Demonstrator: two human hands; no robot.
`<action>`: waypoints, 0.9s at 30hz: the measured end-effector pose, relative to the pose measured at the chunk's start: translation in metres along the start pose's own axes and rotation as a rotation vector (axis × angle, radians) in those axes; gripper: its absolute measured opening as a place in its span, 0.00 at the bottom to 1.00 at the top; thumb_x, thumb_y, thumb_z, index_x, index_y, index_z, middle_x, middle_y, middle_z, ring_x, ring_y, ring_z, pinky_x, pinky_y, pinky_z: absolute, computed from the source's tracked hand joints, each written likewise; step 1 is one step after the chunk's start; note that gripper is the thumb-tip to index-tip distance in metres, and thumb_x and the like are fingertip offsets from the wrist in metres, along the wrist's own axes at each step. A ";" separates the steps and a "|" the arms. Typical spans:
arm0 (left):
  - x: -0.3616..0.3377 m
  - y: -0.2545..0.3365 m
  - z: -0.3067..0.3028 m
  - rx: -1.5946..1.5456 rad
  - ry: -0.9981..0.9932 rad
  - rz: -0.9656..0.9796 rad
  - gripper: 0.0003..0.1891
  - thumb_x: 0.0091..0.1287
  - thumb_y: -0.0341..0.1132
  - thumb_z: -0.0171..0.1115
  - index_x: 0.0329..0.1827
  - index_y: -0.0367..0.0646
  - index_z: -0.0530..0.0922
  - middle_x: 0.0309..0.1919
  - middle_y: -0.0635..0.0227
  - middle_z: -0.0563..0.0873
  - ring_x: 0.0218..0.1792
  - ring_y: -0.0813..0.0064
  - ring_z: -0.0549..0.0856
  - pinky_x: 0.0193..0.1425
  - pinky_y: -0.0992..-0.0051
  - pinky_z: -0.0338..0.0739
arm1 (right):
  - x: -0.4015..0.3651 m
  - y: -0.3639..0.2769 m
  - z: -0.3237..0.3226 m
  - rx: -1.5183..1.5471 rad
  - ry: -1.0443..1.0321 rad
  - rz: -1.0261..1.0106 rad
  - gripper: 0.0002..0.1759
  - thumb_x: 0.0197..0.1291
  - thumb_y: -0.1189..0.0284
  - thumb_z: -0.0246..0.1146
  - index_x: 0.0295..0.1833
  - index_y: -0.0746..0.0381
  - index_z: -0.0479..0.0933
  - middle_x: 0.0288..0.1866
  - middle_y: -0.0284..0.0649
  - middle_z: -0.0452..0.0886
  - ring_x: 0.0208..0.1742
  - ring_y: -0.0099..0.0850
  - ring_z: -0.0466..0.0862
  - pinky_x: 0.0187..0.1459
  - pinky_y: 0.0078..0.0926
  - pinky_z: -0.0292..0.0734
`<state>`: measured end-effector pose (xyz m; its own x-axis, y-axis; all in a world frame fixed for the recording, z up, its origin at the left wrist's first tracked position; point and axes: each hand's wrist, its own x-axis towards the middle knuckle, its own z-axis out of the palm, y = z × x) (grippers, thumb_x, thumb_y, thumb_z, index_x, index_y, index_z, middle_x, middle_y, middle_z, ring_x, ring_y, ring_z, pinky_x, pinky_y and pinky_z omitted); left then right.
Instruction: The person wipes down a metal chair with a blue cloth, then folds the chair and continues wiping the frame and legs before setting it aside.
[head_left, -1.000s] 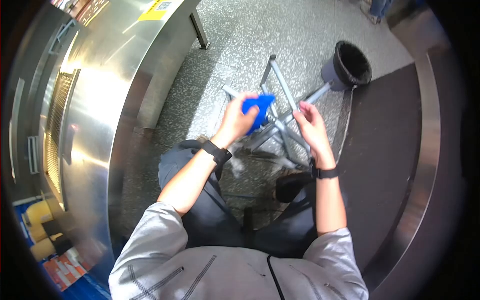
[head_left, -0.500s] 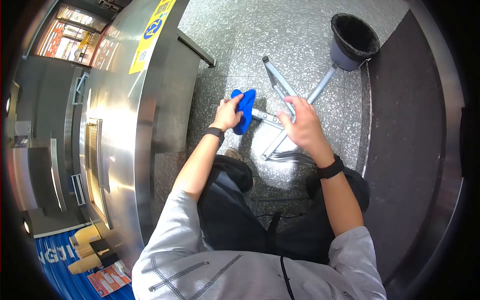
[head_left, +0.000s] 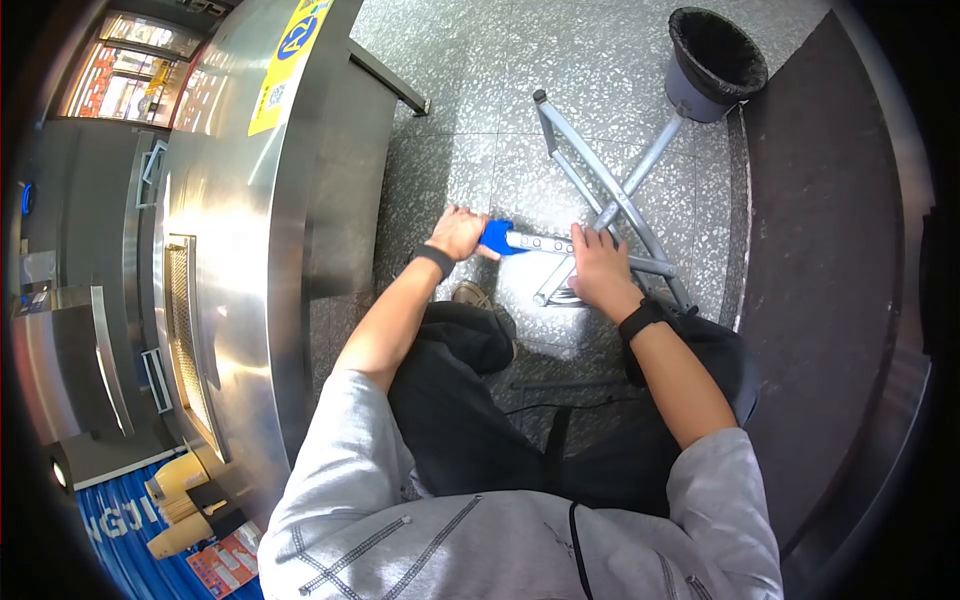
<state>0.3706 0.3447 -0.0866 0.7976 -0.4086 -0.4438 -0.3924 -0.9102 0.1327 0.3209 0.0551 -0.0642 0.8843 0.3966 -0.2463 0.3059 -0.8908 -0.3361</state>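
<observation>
Cloth (head_left: 497, 238) grasped in my left hand (head_left: 459, 234) should hug the metal bar (head_left: 545, 244) beneath my right hand (head_left: 603, 273), whose closure I cannot tell.

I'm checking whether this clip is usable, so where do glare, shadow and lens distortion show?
Head view: strong glare on the steel counter; head view: floor shaded beside that counter, bright under part of the metal frame; head view: fisheye curving, with black corners; head view: the blue cloth looks fairly sharp.
</observation>
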 end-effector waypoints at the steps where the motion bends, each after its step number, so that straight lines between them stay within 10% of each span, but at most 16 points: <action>1: -0.016 0.009 -0.001 -0.073 -0.017 0.016 0.35 0.48 0.68 0.71 0.46 0.46 0.83 0.40 0.57 0.88 0.51 0.54 0.84 0.60 0.55 0.70 | -0.003 0.004 0.014 -0.077 0.005 0.003 0.43 0.53 0.66 0.73 0.73 0.61 0.63 0.68 0.48 0.69 0.67 0.50 0.72 0.61 0.59 0.67; 7: -0.048 0.012 0.023 -0.872 0.005 -0.278 0.30 0.65 0.63 0.63 0.46 0.41 0.85 0.37 0.55 0.89 0.45 0.49 0.87 0.55 0.58 0.77 | 0.000 0.024 0.035 -0.032 -0.083 -0.021 0.34 0.60 0.71 0.66 0.71 0.42 0.68 0.82 0.45 0.52 0.77 0.52 0.61 0.69 0.60 0.59; 17: -0.087 -0.005 0.020 -0.478 0.384 -0.061 0.22 0.67 0.39 0.66 0.60 0.35 0.78 0.53 0.45 0.84 0.55 0.47 0.83 0.60 0.59 0.78 | 0.005 0.018 0.019 -0.007 -0.183 0.035 0.32 0.59 0.76 0.64 0.68 0.40 0.70 0.85 0.40 0.47 0.78 0.50 0.60 0.69 0.59 0.58; 21: -0.088 0.031 0.043 -0.034 0.436 -0.068 0.35 0.63 0.49 0.69 0.67 0.37 0.70 0.56 0.50 0.82 0.61 0.53 0.79 0.69 0.57 0.68 | 0.005 0.016 0.021 -0.015 -0.155 0.020 0.31 0.59 0.76 0.63 0.68 0.42 0.70 0.84 0.41 0.48 0.77 0.51 0.61 0.69 0.59 0.58; 27: -0.050 0.023 0.036 -0.212 0.238 -0.058 0.35 0.62 0.64 0.62 0.55 0.37 0.79 0.44 0.53 0.86 0.51 0.52 0.84 0.60 0.57 0.74 | 0.003 0.021 0.028 -0.023 -0.077 0.001 0.29 0.59 0.76 0.62 0.66 0.44 0.71 0.82 0.43 0.52 0.74 0.53 0.64 0.68 0.60 0.58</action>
<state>0.3058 0.3469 -0.0929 0.9104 -0.3370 -0.2400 -0.2585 -0.9162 0.3061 0.3205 0.0441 -0.0972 0.8550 0.4111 -0.3163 0.3142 -0.8956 -0.3148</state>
